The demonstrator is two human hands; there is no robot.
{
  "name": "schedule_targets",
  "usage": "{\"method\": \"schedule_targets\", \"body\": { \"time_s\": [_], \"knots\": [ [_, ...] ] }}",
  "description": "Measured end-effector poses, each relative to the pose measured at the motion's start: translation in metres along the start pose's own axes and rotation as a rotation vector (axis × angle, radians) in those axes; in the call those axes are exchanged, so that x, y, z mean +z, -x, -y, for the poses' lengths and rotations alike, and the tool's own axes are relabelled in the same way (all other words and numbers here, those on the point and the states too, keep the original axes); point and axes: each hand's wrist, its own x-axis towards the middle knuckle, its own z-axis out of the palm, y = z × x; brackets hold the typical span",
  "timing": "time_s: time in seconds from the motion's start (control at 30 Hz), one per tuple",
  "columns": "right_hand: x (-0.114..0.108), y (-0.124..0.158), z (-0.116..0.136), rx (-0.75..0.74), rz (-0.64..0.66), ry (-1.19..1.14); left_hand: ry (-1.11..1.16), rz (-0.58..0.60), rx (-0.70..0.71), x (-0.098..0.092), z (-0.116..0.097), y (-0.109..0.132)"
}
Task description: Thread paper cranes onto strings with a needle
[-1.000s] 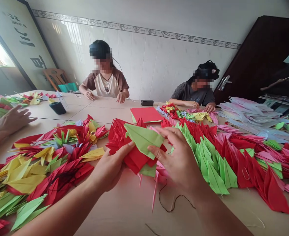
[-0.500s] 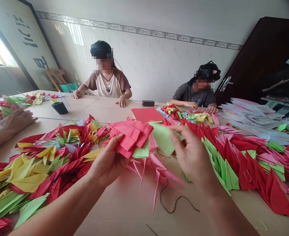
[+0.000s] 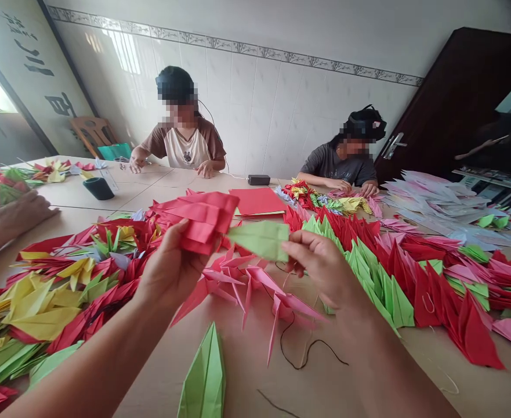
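My left hand (image 3: pixel 168 261) grips a stack of folded red papers (image 3: pixel 203 220), thumb on top. In my right hand (image 3: pixel 311 255), a folded green paper (image 3: pixel 261 240) is pinched by its right end, its pointed end close to the red stack. Beneath them on the table lie pink folded paper pieces (image 3: pixel 255 284) and a dark string (image 3: pixel 301 363). One green folded paper (image 3: pixel 203 377) rests on the table near the front edge of the view.
Mixed folded papers (image 3: pixel 42 302) are heaped at the left. Rows of red and green ones (image 3: pixel 381 290) stand at the right. A red sheet stack (image 3: pixel 259 201) and dark cup-like object (image 3: pixel 98 188) lie farther back. Two people sit opposite; another person's hands (image 3: pixel 18 217) are at left.
The red stack in my left hand has shifted left and up. The green paper in my right hand has moved left and turned sideways. A green folded paper now lies on the table in front.
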Motion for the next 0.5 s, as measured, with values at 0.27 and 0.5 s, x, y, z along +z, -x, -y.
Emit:
{"method": "schedule_targets", "body": {
  "time_s": [0.27,0.5],
  "knots": [
    [-0.013,-0.002,-0.003,-0.116,-0.076,0.386,0.037,0.068,0.072,0.005,-0.034,0.003],
    [0.110,0.091,-0.026,-0.674,0.937,1.067,-0.003,0.086,0.056,0.008,-0.031,0.010]
  ]
}}
